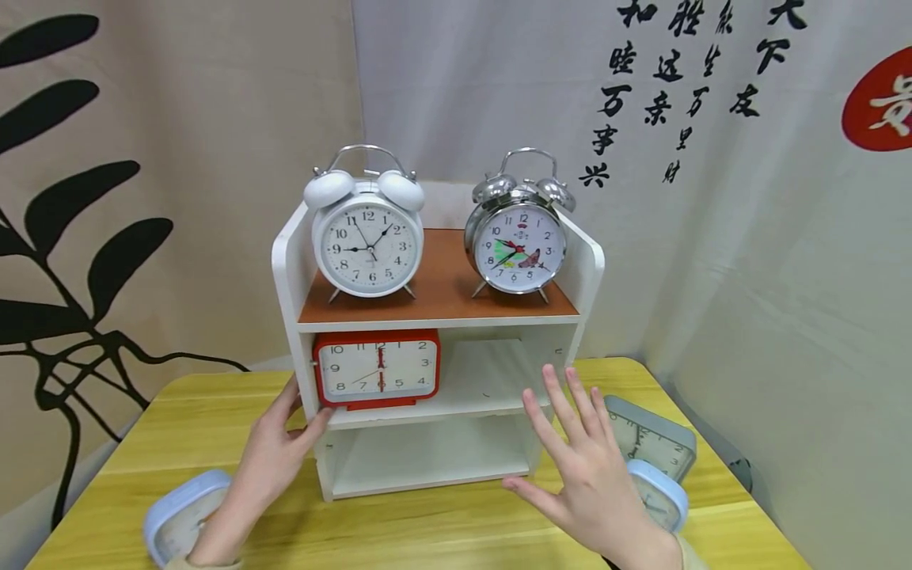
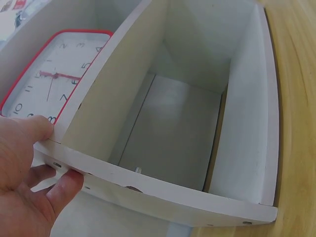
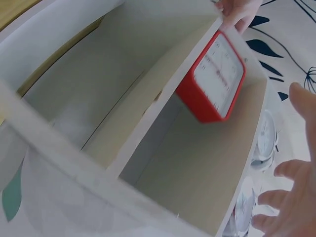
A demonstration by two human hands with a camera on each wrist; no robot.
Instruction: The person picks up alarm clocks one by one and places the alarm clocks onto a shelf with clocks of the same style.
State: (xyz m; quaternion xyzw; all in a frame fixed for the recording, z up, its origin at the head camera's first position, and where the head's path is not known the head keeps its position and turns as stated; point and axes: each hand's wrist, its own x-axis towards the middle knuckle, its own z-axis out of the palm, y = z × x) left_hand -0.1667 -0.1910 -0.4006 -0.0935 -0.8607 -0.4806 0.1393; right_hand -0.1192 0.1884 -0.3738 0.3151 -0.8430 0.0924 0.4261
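Note:
A small white shelf unit [image 1: 442, 416] with a brown top board stands on the table. My left hand [image 1: 274, 451] grips its left side panel, thumb at the front edge and fingers on the outer face; the left wrist view shows the fingers [image 2: 66, 190] there. Beside that thumb, a red rectangular clock [image 1: 378, 368] sits on the middle shelf. My right hand [image 1: 587, 467] holds nothing, its fingers spread before the unit's right side. Up on the top board stand a white twin-bell alarm clock [image 1: 370, 245] at left and a silver twin-bell alarm clock [image 1: 520, 245] at right.
On the yellow wood-grain table [image 1: 427, 538], a grey clock [image 1: 651, 435] and a light blue clock [image 1: 659, 495] lie right of the unit, partly behind my right hand. Another light blue clock [image 1: 181, 514] lies at front left, partly behind my left forearm. A printed curtain [image 1: 484, 79] hangs behind.

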